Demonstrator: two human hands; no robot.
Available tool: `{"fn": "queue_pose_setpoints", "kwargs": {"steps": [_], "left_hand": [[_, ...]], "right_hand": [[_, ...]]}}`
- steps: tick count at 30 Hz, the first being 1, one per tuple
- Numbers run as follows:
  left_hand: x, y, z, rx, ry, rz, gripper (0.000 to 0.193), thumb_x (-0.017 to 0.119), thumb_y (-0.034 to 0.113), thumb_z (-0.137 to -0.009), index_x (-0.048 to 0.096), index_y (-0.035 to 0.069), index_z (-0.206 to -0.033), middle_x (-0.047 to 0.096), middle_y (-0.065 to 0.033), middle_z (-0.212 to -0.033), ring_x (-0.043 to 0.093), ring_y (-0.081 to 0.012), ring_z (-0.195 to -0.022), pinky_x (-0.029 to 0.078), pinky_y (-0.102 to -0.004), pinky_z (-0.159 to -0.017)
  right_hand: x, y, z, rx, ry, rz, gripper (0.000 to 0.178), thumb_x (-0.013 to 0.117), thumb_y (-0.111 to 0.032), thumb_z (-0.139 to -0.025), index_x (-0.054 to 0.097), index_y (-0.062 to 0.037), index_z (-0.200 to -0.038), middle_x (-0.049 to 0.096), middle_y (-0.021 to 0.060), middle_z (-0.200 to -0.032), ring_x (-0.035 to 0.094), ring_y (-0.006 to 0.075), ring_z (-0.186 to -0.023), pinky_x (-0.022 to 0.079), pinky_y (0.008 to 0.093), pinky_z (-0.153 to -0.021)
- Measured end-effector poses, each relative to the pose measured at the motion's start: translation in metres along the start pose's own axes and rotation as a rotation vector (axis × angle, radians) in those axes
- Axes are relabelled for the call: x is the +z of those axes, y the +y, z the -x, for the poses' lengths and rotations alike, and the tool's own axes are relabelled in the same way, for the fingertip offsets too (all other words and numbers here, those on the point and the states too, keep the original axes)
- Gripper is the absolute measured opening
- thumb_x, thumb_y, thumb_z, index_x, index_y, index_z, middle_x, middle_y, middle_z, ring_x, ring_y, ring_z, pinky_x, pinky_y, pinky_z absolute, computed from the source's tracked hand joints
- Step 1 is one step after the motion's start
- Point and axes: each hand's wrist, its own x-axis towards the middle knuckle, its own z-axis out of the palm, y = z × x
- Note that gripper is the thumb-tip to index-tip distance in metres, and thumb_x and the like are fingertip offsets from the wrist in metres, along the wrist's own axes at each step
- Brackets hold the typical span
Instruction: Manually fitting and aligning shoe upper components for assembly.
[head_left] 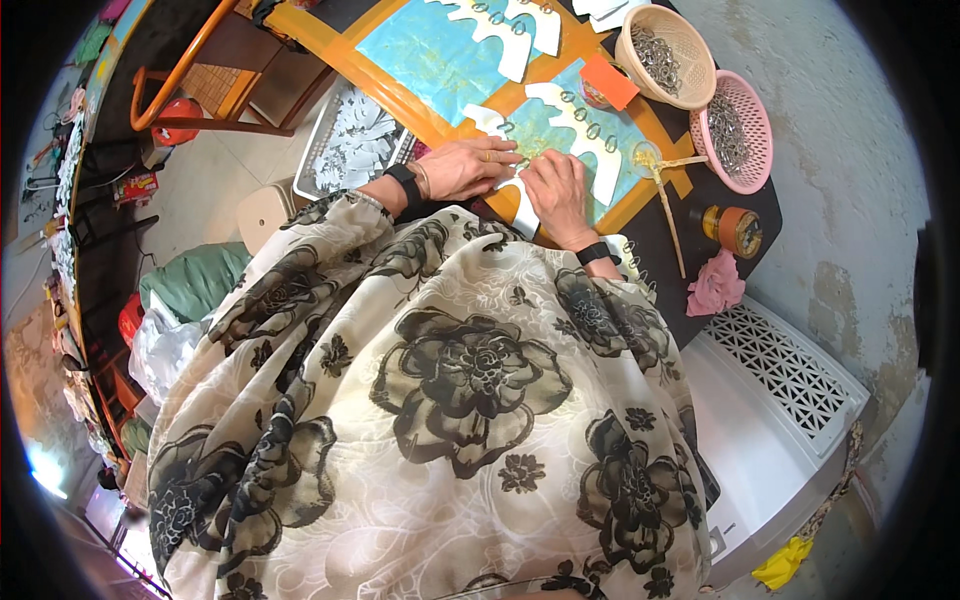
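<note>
My left hand [468,168], with bent fingers pressed together, grips the edge of a white scalloped cut-out piece [527,212] on the near part of the work surface. Close beside it, the fingers of my right hand [558,192] are pinched over the same piece; what lies between the fingertips is hidden. A metal ring [507,127] shows just beyond the left fingertips. To the right lies another white scalloped piece [604,160] with several metal rings along it. More such pieces [512,50] with rings lie farther off on the blue sheet [415,60].
At the far right stand a cream basket [640,20] and a pink basket [762,150], both holding metal rings. Nearby are a small dish of yellow glue [646,155], a stick [668,225], a jar [740,232] and a pink cloth [716,284]. A crate [302,180] of white pieces stands left.
</note>
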Motion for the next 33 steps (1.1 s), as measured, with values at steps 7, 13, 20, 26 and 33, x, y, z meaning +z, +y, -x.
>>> {"fn": "queue_pose_setpoints", "kwargs": {"steps": [7, 13, 20, 26, 33], "left_hand": [[0.003, -0.002, 0.001, 0.035, 0.022, -0.024, 0.040, 0.066, 0.009, -0.088, 0.064, 0.005, -0.127, 0.055, -0.0106, -0.146, 0.046, -0.0332, -0.140, 0.042, -0.0430, -0.115], [0.003, 0.000, 0.000, 0.025, 0.011, -0.003, 0.041, 0.066, 0.007, -0.087, 0.064, 0.004, -0.128, 0.053, -0.0104, -0.148, 0.045, -0.0339, -0.140, 0.041, -0.0440, -0.116], [0.004, 0.008, 0.004, -0.012, 0.115, -0.029, 0.041, 0.070, 0.010, -0.086, 0.066, 0.007, -0.126, 0.055, -0.0120, -0.142, 0.047, -0.0356, -0.136, 0.044, -0.0454, -0.110], [0.000, 0.008, 0.004, 0.021, 0.106, -0.098, 0.038, 0.071, 0.011, -0.085, 0.069, 0.010, -0.123, 0.062, -0.0110, -0.129, 0.057, -0.0309, -0.115, 0.050, -0.0426, -0.097], [-0.008, 0.021, -0.032, -0.436, 0.176, 0.009, 0.017, 0.070, 0.027, -0.088, 0.072, 0.013, -0.097, 0.068, -0.0110, -0.093, 0.065, -0.0325, -0.092, 0.054, -0.0421, -0.077]], "right_hand": [[-0.006, 0.001, 0.006, -0.128, -0.066, 0.067, 0.019, 0.065, -0.010, -0.085, 0.070, -0.0018, -0.102, 0.063, 0.0064, -0.108, 0.055, 0.0242, -0.118, 0.041, 0.0434, -0.103], [-0.007, -0.001, 0.010, -0.136, -0.086, 0.037, 0.022, 0.062, -0.009, -0.088, 0.069, -0.0004, -0.107, 0.064, 0.0075, -0.108, 0.056, 0.0247, -0.117, 0.041, 0.0427, -0.103], [-0.012, -0.007, 0.010, -0.051, -0.069, -0.039, 0.025, 0.064, -0.012, -0.089, 0.068, -0.0023, -0.112, 0.065, 0.0075, -0.104, 0.057, 0.0251, -0.111, 0.043, 0.0421, -0.097], [-0.001, -0.015, 0.013, 0.018, -0.011, -0.027, 0.028, 0.066, -0.013, -0.088, 0.067, -0.0040, -0.114, 0.063, 0.0066, -0.099, 0.056, 0.0252, -0.106, 0.041, 0.0427, -0.093], [0.001, -0.015, 0.012, 0.040, -0.072, -0.040, 0.029, 0.071, -0.012, -0.083, 0.068, -0.0052, -0.111, 0.061, 0.0053, -0.102, 0.054, 0.0270, -0.111, 0.041, 0.0427, -0.096]]}}
